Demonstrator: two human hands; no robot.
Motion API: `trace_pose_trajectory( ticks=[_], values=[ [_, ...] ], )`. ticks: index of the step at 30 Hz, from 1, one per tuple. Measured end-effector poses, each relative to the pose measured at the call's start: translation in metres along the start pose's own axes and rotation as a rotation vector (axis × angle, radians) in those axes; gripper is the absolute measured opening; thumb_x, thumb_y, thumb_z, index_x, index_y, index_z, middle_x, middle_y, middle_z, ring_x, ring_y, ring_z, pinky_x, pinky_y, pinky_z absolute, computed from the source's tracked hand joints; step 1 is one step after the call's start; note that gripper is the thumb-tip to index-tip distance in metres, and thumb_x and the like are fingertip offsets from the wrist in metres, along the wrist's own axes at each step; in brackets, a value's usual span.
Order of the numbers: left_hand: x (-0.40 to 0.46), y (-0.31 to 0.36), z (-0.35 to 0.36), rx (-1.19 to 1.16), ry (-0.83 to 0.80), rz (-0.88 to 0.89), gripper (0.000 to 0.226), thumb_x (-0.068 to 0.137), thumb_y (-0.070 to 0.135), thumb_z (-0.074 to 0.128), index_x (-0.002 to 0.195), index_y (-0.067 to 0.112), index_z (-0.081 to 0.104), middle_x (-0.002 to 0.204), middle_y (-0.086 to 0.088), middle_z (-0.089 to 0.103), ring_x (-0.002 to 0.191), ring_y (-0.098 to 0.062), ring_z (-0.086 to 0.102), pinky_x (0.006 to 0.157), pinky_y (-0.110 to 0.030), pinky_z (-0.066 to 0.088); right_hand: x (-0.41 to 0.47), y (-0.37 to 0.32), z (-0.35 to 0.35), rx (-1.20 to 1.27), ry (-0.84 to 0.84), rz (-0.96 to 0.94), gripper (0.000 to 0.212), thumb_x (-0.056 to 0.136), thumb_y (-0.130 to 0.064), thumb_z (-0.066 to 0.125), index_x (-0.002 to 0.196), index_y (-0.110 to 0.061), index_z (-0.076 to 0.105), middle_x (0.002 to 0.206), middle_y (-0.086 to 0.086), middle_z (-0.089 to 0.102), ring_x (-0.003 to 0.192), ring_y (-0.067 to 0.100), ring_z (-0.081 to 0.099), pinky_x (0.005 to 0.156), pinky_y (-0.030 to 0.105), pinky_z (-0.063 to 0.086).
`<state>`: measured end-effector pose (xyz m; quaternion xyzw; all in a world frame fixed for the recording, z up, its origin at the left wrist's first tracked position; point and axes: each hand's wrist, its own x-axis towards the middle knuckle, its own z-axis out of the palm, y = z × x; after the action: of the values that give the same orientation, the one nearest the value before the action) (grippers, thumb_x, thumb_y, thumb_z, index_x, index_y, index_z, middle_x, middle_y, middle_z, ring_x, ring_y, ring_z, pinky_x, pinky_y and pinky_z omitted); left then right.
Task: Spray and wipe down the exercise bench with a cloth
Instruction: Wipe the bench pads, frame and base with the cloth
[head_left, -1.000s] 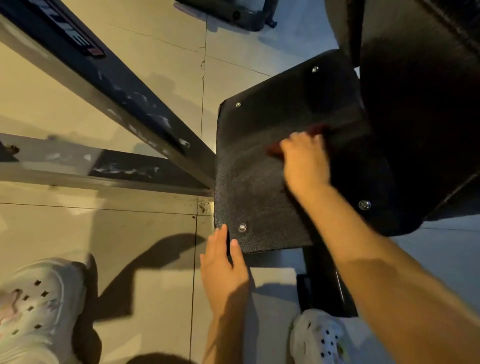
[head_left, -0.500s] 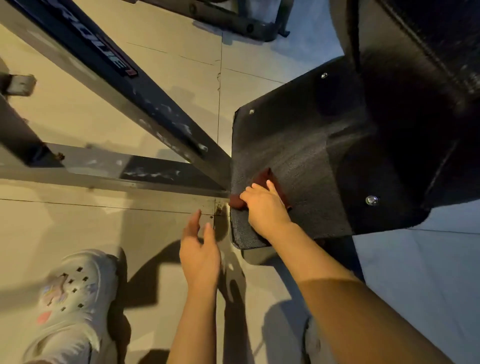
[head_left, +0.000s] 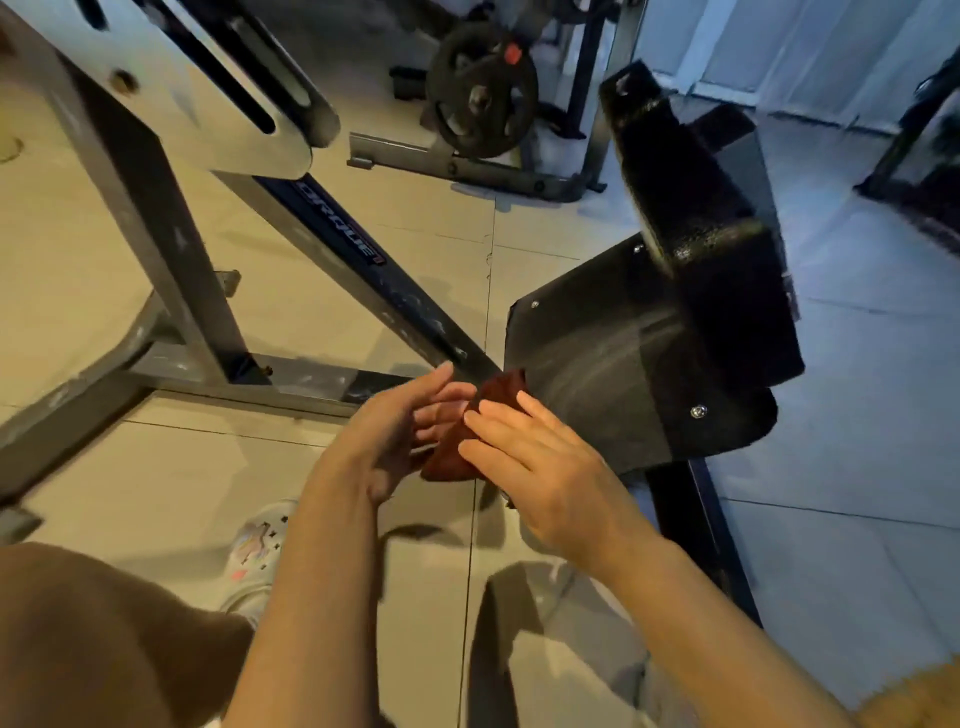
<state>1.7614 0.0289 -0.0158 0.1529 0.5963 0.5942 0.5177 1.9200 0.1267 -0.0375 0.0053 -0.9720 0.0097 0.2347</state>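
The left hand (head_left: 387, 431) and right hand (head_left: 540, 467), fingers nearly straight, pressed a soft dark-red cloth (head_left: 470, 431) between them, just off the near-left corner of the bench pad (head_left: 623, 374). The pad was black, grainy and bolted. Half a second earlier the right hand alone rubbed the cloth on that corner.
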Motion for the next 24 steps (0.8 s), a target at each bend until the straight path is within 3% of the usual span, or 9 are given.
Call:
trace_pose_trajectory(
  ticks=[4,6,8,12,15,18,21,24],
  values=[
    [-0.034,0.024,0.000,0.270,0.002,0.067,0.028,0.084,0.033,0.068,0.107,0.017,0.070,0.100,-0.003,0.070,0.098,-0.021,0.064,0.084,-0.036,0.051,0.002,-0.019,-0.017,-0.064,-0.078,-0.060,0.041,0.088,-0.022,0.046,0.126,-0.015,0.061,0.137,0.006,0.058,0.134,0.022,0.047,0.117,0.042,0.023],
    [-0.049,0.027,0.000,0.267,-0.037,0.014,0.041,0.079,0.034,0.074,0.112,0.012,0.066,0.110,-0.010,0.067,0.104,-0.026,0.062,0.085,-0.038,0.053,0.004,-0.029,-0.023,-0.074,-0.019,-0.104,0.040,0.084,-0.016,0.061,0.123,-0.013,0.062,0.132,0.009,0.061,0.127,0.025,0.054,0.112,0.043,0.033],
    [-0.061,0.031,0.000,0.225,-0.075,-0.032,0.047,0.076,0.033,0.077,0.115,0.008,0.065,0.114,-0.015,0.065,0.107,-0.030,0.060,0.084,-0.038,0.053,0.007,-0.042,-0.033,-0.093,0.058,-0.145,0.034,0.087,-0.018,0.060,0.120,-0.011,0.063,0.126,0.012,0.065,0.121,0.026,0.059,0.107,0.042,0.042],
    [-0.082,0.048,-0.003,0.346,-0.009,0.134,0.011,0.093,0.017,0.059,0.100,0.015,0.068,0.098,-0.006,0.066,0.096,-0.024,0.061,0.078,-0.033,0.049,0.018,-0.059,-0.053,-0.150,0.048,-0.114,0.037,0.086,-0.033,0.056,0.117,-0.015,0.067,0.127,0.008,0.064,0.121,0.023,0.057,0.108,0.038,0.035],
    [-0.097,0.064,-0.006,0.491,0.099,0.306,0.010,0.095,0.017,0.059,0.089,0.019,0.067,0.092,-0.004,0.066,0.084,-0.019,0.060,0.074,-0.030,0.048,0.031,-0.071,-0.069,-0.004,0.127,0.105,0.054,0.085,-0.066,0.054,0.113,-0.022,0.068,0.118,-0.002,0.066,0.112,0.013,0.058,0.097,0.029,0.045],
    [-0.109,0.073,-0.010,0.615,0.172,0.517,0.008,0.095,0.020,0.060,0.091,0.020,0.066,0.090,0.002,0.068,0.081,-0.013,0.064,0.066,-0.016,0.050,0.060,-0.092,-0.095,0.271,0.229,0.545,0.048,0.087,-0.066,0.048,0.100,-0.025,0.067,0.093,-0.013,0.066,0.084,0.003,0.061,0.070,0.011,0.045],
    [-0.118,0.081,-0.014,0.730,0.278,0.739,0.009,0.095,0.021,0.060,0.094,0.029,0.065,0.089,0.022,0.060,0.086,0.003,0.058,0.071,-0.007,0.045,0.099,-0.098,-0.112,0.939,0.000,1.059,0.049,0.088,-0.065,0.046,0.101,-0.021,0.063,0.097,0.000,0.070,0.082,0.014,0.069,0.075,0.028,0.059],
    [-0.124,0.088,-0.017,0.762,0.301,0.849,0.015,0.095,0.019,0.059,0.097,0.033,0.065,0.089,0.027,0.058,0.091,0.001,0.059,0.082,-0.012,0.046,0.128,-0.095,-0.119,1.385,0.060,1.164,0.029,0.092,-0.048,0.058,0.097,-0.020,0.061,0.095,0.006,0.069,0.086,0.025,0.072,0.076,0.037,0.061]
  ],
)
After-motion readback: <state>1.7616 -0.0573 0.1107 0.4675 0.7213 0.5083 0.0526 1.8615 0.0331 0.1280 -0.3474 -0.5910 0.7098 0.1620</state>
